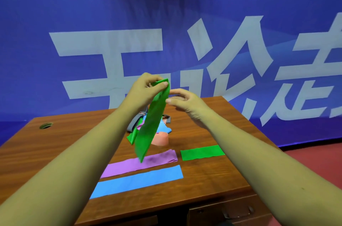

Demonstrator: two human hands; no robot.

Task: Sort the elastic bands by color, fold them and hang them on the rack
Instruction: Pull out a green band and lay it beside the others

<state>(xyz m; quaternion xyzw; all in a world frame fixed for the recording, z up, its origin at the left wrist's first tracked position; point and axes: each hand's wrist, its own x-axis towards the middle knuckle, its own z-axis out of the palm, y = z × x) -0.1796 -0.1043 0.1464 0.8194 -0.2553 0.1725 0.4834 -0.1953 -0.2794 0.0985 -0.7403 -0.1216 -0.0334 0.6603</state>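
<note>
Left hand (148, 87) pinches the top end of a long green elastic band (150, 124), which hangs over the brown wooden table (55, 142). Right hand (185, 101) is just beside the band with fingers relaxed; contact unclear. A flat green strip (202, 152), purple strip (138, 163) and blue strip (137, 181) lie on the table.

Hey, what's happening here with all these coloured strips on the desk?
A person is sorting elastic bands. Their left hand pinches the top of a long green band, which hangs above the table, while the right hand reaches in beside it, fingers relaxed. Laid out flat are a purple band, a blue band and a shorter green band. A tangled pile of mixed colours waits behind them.
</note>
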